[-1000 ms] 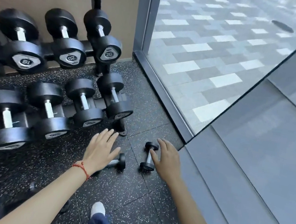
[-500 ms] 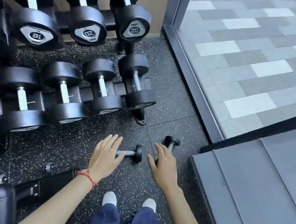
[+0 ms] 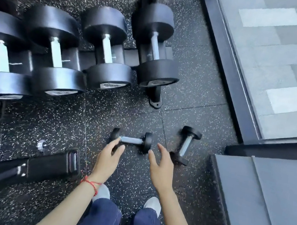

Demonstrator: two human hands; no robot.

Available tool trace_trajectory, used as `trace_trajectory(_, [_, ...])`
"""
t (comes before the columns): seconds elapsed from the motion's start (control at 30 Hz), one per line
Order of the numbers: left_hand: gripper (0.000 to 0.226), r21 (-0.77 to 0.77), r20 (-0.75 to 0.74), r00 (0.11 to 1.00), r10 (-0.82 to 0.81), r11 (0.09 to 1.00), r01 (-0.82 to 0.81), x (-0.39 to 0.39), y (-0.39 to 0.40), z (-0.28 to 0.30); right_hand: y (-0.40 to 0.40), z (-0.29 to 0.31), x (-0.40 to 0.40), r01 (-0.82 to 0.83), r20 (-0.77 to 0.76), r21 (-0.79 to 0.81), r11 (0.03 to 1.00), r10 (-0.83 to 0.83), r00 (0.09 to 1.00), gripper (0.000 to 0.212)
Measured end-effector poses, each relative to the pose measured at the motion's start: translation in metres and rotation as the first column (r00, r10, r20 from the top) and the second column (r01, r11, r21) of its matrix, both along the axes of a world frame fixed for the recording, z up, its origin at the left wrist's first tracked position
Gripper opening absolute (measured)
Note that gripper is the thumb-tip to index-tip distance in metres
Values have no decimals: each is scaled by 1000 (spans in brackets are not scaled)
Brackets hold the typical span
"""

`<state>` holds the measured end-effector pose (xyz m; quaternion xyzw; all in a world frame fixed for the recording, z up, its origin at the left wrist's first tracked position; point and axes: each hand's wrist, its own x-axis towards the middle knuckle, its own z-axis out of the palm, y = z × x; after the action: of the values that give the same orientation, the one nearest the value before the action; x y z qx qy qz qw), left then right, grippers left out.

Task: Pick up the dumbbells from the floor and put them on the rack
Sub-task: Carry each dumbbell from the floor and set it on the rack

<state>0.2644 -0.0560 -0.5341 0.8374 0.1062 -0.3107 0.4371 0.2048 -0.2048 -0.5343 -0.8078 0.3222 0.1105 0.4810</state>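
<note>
Rack: the black metal dumbbell rack (image 3: 155, 96) stands at the back left. It holds a row of big black round dumbbells with silver handles (image 3: 112, 52), side by side. I see no free spot on it from here.

Bench: a black padded bench end (image 3: 52, 163) lies on the floor at the left, near the left hand.

Left hand: the left hand (image 3: 108, 157) now sits nearer the small black dumbbell with a silver bar lying sideways (image 3: 132, 140) than it did a moment ago. Its fingers are loose and a little curled, with the tips right at the left end. They hold nothing yet.

Right hand: the right hand (image 3: 161, 165) has slid back off the second small black dumbbell lying tilted (image 3: 185, 146). Its fingers are spread and holding nothing, just beside that dumbbell.

Floor: both small dumbbells are on the black speckled rubber floor (image 3: 195, 92), in front of the rack.

What it means: I think the grab comes next. No lift has started.
</note>
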Motion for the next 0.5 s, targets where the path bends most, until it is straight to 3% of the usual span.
trace_trajectory(0.17, [39,-121,-130,964,230,962,-246,10,-7,-82,14,-88,6,98,-26,85,991,-97,995,44])
trace_trajectory(0.33, [37,-160,-229,908,352,906,-391,15,-3,-179,27,-180,11,177,-53,150,973,-171,984,44])
trace_trajectory(0.5, [39,-243,-392,786,478,770,-590,16,-7,-262,38,-262,17,284,-50,234,930,-281,958,40])
